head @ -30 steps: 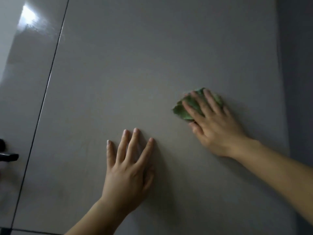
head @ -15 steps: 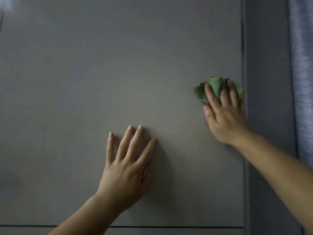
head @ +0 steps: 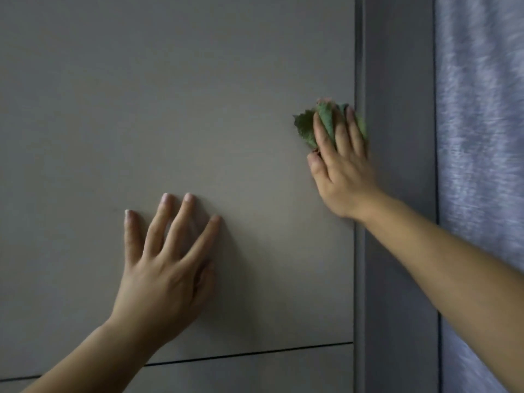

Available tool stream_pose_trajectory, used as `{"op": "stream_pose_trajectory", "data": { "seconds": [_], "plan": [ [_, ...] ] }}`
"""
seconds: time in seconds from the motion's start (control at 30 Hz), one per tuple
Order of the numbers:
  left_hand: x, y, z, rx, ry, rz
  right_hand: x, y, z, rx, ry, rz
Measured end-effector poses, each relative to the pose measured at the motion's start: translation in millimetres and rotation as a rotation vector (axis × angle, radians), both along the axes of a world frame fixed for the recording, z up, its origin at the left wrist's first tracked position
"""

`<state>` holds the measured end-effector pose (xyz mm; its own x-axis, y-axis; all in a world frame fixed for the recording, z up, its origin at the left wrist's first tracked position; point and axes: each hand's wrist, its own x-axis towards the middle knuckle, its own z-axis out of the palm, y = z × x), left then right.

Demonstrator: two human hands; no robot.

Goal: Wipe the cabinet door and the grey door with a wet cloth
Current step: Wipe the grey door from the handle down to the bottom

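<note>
A grey-beige cabinet door (head: pixel 198 109) fills most of the view. My right hand (head: pixel 343 171) presses a crumpled green cloth (head: pixel 304 129) flat against the door at its right edge, fingers straight and spread over the cloth, one fold poking up between them. The cloth's right side reaches the vertical edge of the door. My left hand (head: pixel 167 268) rests flat on the door lower down and to the left, fingers spread, holding nothing.
A darker grey vertical panel (head: pixel 397 80) runs beside the door's right edge. A pale blue-grey curtain (head: pixel 482 137) hangs at the far right. A thin horizontal seam (head: pixel 255 354) separates the door from a lower panel (head: pixel 255 375).
My right hand has slid the cloth rightward across the door to its right edge. The view has shifted right, and the black handle at the left has left the frame. My left hand stays put.
</note>
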<state>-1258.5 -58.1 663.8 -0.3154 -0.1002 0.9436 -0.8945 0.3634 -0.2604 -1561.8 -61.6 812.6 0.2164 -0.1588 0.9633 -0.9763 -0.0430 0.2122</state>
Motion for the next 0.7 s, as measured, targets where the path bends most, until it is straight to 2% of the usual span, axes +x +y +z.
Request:
{"op": "stream_pose_trajectory", "data": {
  "seconds": [0.07,0.17,0.23,0.33,0.43,0.5,0.63,0.7],
  "plan": [
    [1,1,0,0.005,-0.001,0.001,0,3,-45,-0.028,0.045,0.017],
    [1,3,-1,0.029,-0.001,0.007,-1,12,-135,0.058,0.12,-0.01],
    [1,4,0,0.036,-0.009,0.004,-6,19,-163,0.114,0.195,-0.046],
    [6,5,1,0.038,-0.036,0.001,-5,18,-129,0.107,0.276,-0.071],
    [14,3,-2,0.028,-0.055,0.0,17,10,-77,0.05,0.036,-0.027],
    [21,3,-9,0.037,-0.047,0.003,38,7,-87,0.029,-0.017,-0.018],
    [46,1,-31,0.087,0.005,0.054,59,15,-177,0.129,0.323,-0.029],
    [54,1,-40,0.108,0.016,0.069,57,18,-191,0.141,0.444,-0.035]
  ]
}}
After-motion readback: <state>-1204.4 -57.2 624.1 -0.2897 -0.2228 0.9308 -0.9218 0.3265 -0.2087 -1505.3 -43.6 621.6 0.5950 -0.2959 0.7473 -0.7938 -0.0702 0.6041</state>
